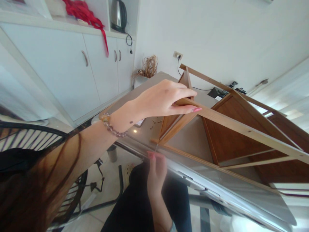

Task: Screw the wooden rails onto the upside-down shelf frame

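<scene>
A wooden shelf frame point(231, 129) lies on its side on a glass-topped table point(217, 183). My left hand point(166, 98), with a bead bracelet at the wrist, is closed round the frame's upper light-wood rail point(241, 129), thumb under it. My right hand point(155, 170) sits at the table's near edge below the frame's corner point(156, 143). Its fingers are pinched together pointing up at that corner, round a thin item too small to name. Small loose screws point(155, 121) lie on the table just beyond the frame.
White cupboards point(72, 67) run along the left, with a kettle point(118, 14) and a red cloth point(83, 13) on top. A pot of dried grass point(149, 66) stands at the table's far end. A black metal chair point(79, 193) is beside my legs.
</scene>
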The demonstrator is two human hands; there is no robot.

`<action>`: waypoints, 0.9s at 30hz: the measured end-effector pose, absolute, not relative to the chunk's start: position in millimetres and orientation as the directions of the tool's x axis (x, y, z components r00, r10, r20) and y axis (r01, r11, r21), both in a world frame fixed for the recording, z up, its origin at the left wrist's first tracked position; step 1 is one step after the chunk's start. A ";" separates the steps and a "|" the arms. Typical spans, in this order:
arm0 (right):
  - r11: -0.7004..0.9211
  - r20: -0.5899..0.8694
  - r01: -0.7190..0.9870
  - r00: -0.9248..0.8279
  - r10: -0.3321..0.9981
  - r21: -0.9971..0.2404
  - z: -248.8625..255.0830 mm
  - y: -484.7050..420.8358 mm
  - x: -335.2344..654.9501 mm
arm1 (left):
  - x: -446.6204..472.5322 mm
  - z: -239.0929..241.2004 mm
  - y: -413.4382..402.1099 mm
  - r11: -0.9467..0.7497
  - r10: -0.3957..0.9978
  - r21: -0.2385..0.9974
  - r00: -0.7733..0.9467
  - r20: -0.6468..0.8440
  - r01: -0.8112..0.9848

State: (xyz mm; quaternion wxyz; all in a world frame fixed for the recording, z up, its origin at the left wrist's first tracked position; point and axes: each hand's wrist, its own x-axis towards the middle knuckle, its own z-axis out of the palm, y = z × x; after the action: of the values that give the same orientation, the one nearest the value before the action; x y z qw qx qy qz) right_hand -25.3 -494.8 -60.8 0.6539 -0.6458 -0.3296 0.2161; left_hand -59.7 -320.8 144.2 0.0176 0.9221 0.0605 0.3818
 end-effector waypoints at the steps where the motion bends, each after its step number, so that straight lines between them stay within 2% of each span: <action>1: 0.068 0.163 0.165 0.675 0.719 -0.984 -61.2 -494.8 -23.6 | -59.6 144.2 -320.7 -0.992 0.127 0.081 0.699 0.703 0.099; 5: 0.051 0.176 0.204 0.663 0.728 -0.978 -61.6 -495.8 -15.4 | -59.3 144.3 -320.4 -0.992 0.130 0.085 0.700 0.702 0.098; 7: -0.031 0.197 0.330 0.634 0.748 -0.943 -59.5 -498.0 -10.5 | -59.2 144.5 -320.1 -0.992 0.129 0.084 0.704 0.698 0.099; 11: -0.156 0.294 0.667 0.511 0.808 -0.729 -47.3 -503.4 -2.9 | -59.3 144.9 -319.9 -0.992 0.127 0.081 0.709 0.693 0.098; 13: -0.165 0.321 0.741 0.465 0.825 -0.650 -38.6 -505.3 -1.6 | -59.3 144.8 -319.9 -0.992 0.129 0.084 0.710 0.692 0.098; 15: -0.184 0.289 0.737 0.464 0.837 -0.651 -31.0 -506.7 -1.5 | -59.2 144.5 -320.0 -0.991 0.132 0.088 0.709 0.693 0.098; 18: -0.189 0.142 0.547 0.505 0.852 -0.815 -27.4 -507.6 -2.6 | -58.8 144.1 -319.7 -0.991 0.131 0.091 0.705 0.697 0.094; 20: -0.163 0.027 0.313 0.523 0.852 -0.936 -31.3 -506.9 -4.4 | -58.6 144.1 -318.9 -0.991 0.134 0.093 0.707 0.695 0.097; 22: -0.110 -0.097 -0.007 0.518 0.850 -0.994 -37.8 -504.9 -7.5 | -58.6 144.4 -317.9 -0.990 0.140 0.096 0.713 0.687 0.102; 23: -0.079 -0.165 -0.189 0.497 0.852 -0.979 -40.9 -503.6 -9.5 | -58.6 144.5 -317.5 -0.990 0.141 0.096 0.717 0.683 0.103; 25: -0.027 -0.281 -0.518 0.419 0.863 -0.855 -44.8 -500.7 -13.9 | -58.5 144.4 -317.0 -0.990 0.143 0.101 0.719 0.680 0.101; 27: -0.009 -0.337 -0.710 0.322 0.885 -0.704 -45.4 -498.0 -17.7 | -58.1 143.9 -317.3 -0.989 0.147 0.110 0.714 0.685 0.099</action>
State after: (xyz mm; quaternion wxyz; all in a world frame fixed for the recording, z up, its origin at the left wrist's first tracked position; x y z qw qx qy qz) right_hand -17.7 -498.0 -45.4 0.6960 -0.4203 -0.1042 0.5727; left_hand -58.1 -317.3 143.9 0.0326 0.9251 0.0664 0.3725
